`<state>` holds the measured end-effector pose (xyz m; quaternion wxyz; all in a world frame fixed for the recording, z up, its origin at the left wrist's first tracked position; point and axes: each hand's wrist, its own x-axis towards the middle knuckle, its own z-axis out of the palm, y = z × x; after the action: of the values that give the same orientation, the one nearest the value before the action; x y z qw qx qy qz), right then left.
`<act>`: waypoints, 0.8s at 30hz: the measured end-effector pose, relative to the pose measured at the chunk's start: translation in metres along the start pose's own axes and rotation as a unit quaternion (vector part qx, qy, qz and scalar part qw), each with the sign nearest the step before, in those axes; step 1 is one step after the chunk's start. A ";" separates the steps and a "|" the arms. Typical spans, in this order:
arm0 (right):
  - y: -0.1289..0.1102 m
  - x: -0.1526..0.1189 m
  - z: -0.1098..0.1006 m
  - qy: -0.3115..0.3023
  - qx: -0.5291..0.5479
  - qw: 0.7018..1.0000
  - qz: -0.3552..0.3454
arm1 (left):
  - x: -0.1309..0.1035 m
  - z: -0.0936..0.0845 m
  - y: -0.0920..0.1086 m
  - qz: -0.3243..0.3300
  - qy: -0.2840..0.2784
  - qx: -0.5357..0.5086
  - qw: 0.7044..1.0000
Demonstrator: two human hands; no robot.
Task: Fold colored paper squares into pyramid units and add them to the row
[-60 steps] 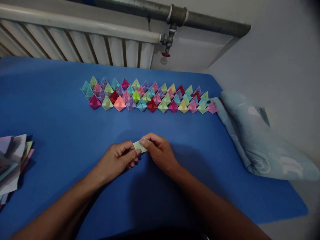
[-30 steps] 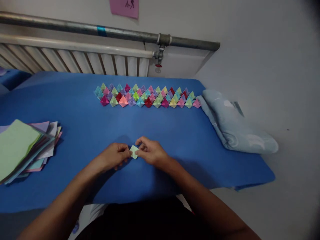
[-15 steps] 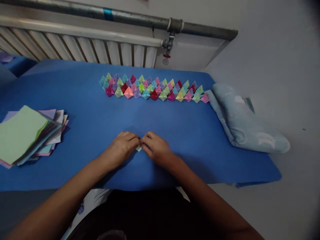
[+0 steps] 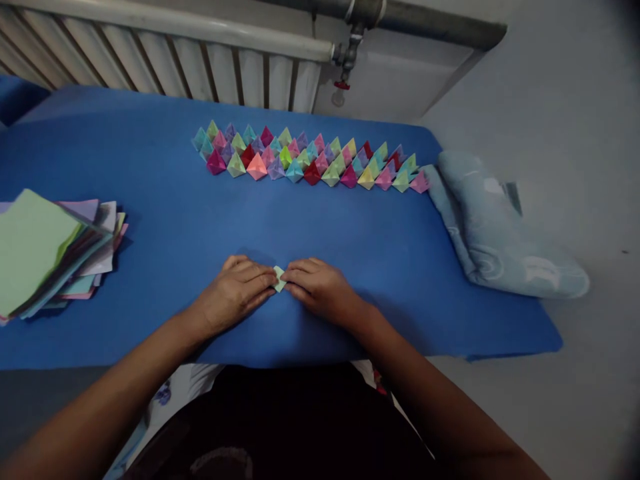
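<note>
A small pale green folded paper lies between my two hands, close above or on the blue table cover. My left hand is closed on its left side, fingertips pressed together. From the right, my right hand pinches the other edge with thumb and fingers. The paper's middle shows as a small diamond; its ends are hidden under my fingertips. Further back stand several rows of folded paper pieces in pink, green, blue, purple, red and yellow, each with a pointed top.
To the left lies a loose stack of coloured paper sheets, pale green on top. A folded grey-blue blanket rests at the right end of the blue table. Behind are a white radiator and a pipe valve.
My fingers have moved slightly apart, and more of the green paper now shows between them. The camera view has tilted down a little, so the table's contents sit higher in view.
</note>
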<state>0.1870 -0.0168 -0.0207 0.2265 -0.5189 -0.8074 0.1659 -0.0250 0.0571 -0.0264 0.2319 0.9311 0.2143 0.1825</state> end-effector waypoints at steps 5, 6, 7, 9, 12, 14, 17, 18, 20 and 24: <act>-0.001 -0.001 0.002 -0.004 -0.015 1.000 0.012 | 0.001 0.002 0.001 0.000 0.039 -0.012 0.999; -0.002 -0.001 0.002 -0.004 -0.019 1.000 0.014 | 0.001 0.002 0.002 -0.001 0.042 -0.013 0.999; -0.002 -0.001 0.002 -0.004 -0.022 1.000 0.017 | 0.001 0.002 0.002 -0.002 0.044 -0.010 0.999; -0.003 -0.002 0.002 -0.009 -0.030 0.999 0.023 | 0.000 0.002 0.002 -0.005 0.047 0.007 0.999; -0.002 -0.002 0.002 -0.016 -0.037 0.999 0.026 | -0.001 0.002 0.002 -0.004 0.053 0.036 0.998; -0.002 -0.003 0.003 -0.014 -0.036 0.999 0.028 | -0.002 0.003 0.002 0.009 0.060 0.057 0.996; -0.001 -0.003 0.004 -0.004 -0.037 0.999 0.038 | -0.002 0.002 0.003 0.031 0.068 0.101 0.992; -0.002 -0.002 0.004 0.001 -0.041 0.998 0.044 | -0.001 0.002 0.003 0.033 0.069 0.114 0.991; -0.004 -0.001 0.005 0.010 -0.049 0.997 0.057 | 0.000 0.001 0.004 0.027 0.067 0.131 0.989; -0.008 0.002 0.004 0.011 -0.055 0.995 0.083 | 0.004 -0.001 0.006 -0.011 0.047 0.118 0.992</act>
<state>0.1785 -0.0185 -0.0198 0.1919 -0.5972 -0.7672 0.1338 -0.0202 0.0541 -0.0216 0.1118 0.9401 0.2550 0.1965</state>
